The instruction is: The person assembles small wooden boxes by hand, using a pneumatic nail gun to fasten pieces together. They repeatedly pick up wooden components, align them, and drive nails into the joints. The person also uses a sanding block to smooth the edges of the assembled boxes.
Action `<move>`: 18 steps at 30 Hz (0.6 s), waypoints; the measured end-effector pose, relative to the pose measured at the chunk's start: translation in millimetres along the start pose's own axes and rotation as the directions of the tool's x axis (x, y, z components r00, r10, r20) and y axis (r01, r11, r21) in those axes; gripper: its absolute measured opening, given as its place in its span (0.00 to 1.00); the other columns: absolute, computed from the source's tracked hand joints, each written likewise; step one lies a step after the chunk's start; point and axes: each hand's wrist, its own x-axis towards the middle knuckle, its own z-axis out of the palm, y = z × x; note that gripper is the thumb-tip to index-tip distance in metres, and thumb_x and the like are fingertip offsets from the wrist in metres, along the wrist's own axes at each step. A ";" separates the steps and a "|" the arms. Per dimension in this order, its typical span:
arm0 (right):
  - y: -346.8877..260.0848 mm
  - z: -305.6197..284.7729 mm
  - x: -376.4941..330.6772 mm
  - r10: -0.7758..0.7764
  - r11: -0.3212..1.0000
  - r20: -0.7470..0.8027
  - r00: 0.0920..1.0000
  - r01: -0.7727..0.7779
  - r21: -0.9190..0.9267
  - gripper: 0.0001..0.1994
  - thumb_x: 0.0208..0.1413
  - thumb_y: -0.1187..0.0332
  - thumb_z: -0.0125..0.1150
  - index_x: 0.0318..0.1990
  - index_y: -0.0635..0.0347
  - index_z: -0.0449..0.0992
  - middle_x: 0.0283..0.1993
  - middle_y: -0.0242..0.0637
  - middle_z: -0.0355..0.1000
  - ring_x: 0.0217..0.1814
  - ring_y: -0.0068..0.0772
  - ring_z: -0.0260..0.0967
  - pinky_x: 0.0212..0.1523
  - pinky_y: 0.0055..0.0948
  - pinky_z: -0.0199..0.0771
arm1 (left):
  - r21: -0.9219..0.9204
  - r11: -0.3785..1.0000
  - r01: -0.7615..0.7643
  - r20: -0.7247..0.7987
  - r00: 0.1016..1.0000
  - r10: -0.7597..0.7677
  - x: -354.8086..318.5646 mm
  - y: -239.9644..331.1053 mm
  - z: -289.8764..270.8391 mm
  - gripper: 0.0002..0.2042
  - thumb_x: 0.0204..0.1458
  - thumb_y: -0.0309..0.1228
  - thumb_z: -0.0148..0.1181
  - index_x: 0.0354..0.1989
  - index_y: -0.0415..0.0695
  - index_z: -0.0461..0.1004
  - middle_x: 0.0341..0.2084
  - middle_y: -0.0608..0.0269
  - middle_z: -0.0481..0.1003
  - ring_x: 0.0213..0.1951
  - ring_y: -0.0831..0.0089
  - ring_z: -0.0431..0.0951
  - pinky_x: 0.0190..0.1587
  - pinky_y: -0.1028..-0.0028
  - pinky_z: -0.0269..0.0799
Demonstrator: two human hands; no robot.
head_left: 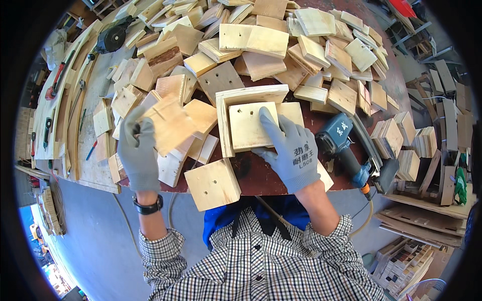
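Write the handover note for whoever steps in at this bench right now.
Left hand: gloved, gripping a square plywood piece, lifted and blurred.
Right hand: gloved, flat on a pale square panel that sits inside an L of two upright boards on the dark bench top.
Nearby: blue nail gun right of the right hand; loose square at the bench's near edge; big heap of offcuts behind.
Done: two sides standing around the panel.
Left: the held piece is not yet set against the assembly.
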 end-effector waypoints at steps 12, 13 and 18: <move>-1.9 -3.5 2.8 -0.029 0.999 0.041 0.999 0.027 0.035 0.44 0.53 0.43 0.72 0.76 0.45 0.64 0.57 0.41 0.71 0.51 0.41 0.73 0.50 0.44 0.69 | 0.325 0.941 -0.092 -0.078 0.989 0.123 41.2 -65.2 -1.6 0.19 0.69 0.38 0.58 0.65 0.45 0.77 0.44 0.61 0.78 0.37 0.74 0.75 0.44 0.70 0.74; -2.3 -2.4 3.2 -0.030 0.999 0.038 0.999 0.028 0.037 0.44 0.54 0.43 0.72 0.76 0.45 0.64 0.57 0.41 0.71 0.52 0.41 0.73 0.50 0.44 0.69 | 0.456 0.879 -0.135 -0.054 0.982 0.179 39.4 -61.4 0.3 0.19 0.69 0.38 0.58 0.65 0.45 0.77 0.45 0.59 0.78 0.38 0.72 0.75 0.44 0.68 0.75; -5.2 -10.8 1.7 -0.005 0.999 0.079 0.997 0.001 0.044 0.45 0.54 0.40 0.70 0.77 0.47 0.63 0.58 0.43 0.71 0.52 0.42 0.74 0.50 0.44 0.70 | 0.662 0.710 -0.241 0.026 0.954 0.299 32.3 -40.6 1.1 0.20 0.67 0.39 0.62 0.63 0.43 0.77 0.52 0.51 0.75 0.45 0.60 0.77 0.49 0.64 0.75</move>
